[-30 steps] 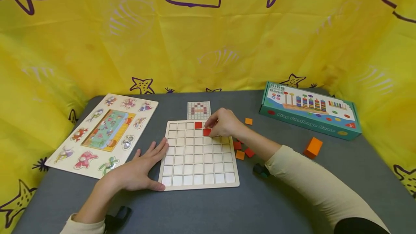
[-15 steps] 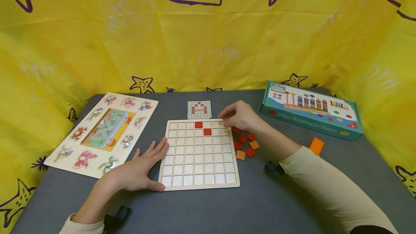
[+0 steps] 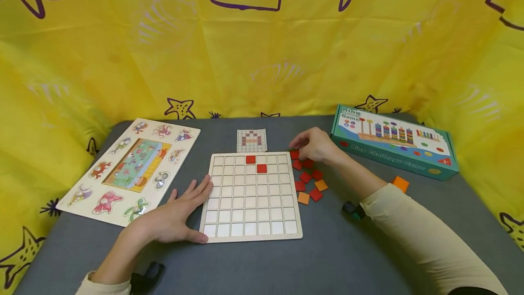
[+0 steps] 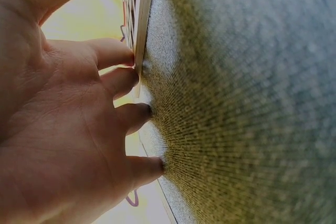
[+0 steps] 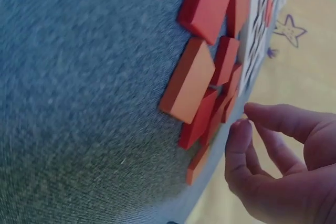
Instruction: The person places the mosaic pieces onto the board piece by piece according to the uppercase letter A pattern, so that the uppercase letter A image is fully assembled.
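Note:
A wooden grid board (image 3: 250, 240) lies flat, with one red tile (image 3: 250, 160) in its back row and another red tile (image 3: 261, 168) in the row below. My left hand (image 3: 173, 217) rests along its left edge, fingers spread and thumb at the front corner. In the left wrist view the fingertips (image 4: 144, 111) touch the edge and cloth. My right hand (image 3: 317, 145) hovers over the loose tiles by the back right corner, fingertips right at a red tile (image 3: 294, 154). In the right wrist view, thumb and forefinger are slightly apart with nothing visible between them.
Several red and orange tiles (image 3: 316, 194) lie right of the board. A pattern card (image 3: 251, 140) sits behind it. On the left is an animal puzzle board (image 3: 135, 167); on the right, a green game box (image 3: 395, 140) and an orange block (image 3: 400, 184), partly behind the sleeve.
My right hand has let go of the red tile in the second row and moved right, off the board to the loose tiles. The left hand has stayed put.

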Demonstrator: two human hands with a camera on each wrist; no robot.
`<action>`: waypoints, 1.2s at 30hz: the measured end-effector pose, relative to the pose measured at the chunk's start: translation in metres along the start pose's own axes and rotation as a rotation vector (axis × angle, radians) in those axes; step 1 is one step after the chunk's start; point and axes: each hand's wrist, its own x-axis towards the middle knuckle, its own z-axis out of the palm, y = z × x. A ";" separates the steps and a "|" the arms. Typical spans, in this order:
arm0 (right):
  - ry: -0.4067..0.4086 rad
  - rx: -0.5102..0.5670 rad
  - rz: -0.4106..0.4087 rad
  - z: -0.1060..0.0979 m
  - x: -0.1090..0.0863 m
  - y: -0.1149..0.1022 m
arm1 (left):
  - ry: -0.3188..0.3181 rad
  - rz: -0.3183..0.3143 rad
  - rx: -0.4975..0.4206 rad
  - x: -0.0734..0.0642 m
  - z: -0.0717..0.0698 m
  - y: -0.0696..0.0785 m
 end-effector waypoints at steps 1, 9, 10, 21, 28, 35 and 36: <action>-0.001 -0.009 0.000 0.000 0.001 0.002 | 0.000 0.001 0.001 0.000 0.000 0.000; -0.021 -0.045 0.011 0.003 0.007 0.007 | -0.003 0.002 -0.002 -0.001 0.001 0.001; -0.021 -0.051 0.012 0.004 0.007 0.008 | -0.004 0.000 -0.003 -0.001 0.001 0.001; 0.014 -0.137 -0.007 0.008 0.009 0.008 | -0.003 0.001 -0.003 -0.001 0.001 0.001; 0.018 -0.133 -0.006 0.007 0.011 0.008 | -0.003 -0.001 -0.001 0.000 0.001 0.001; 0.037 -0.124 0.001 0.004 0.008 0.010 | -0.006 -0.004 0.000 -0.001 0.000 0.001; 0.038 -0.125 0.001 0.003 0.008 0.010 | -0.006 -0.005 0.001 -0.001 0.000 0.001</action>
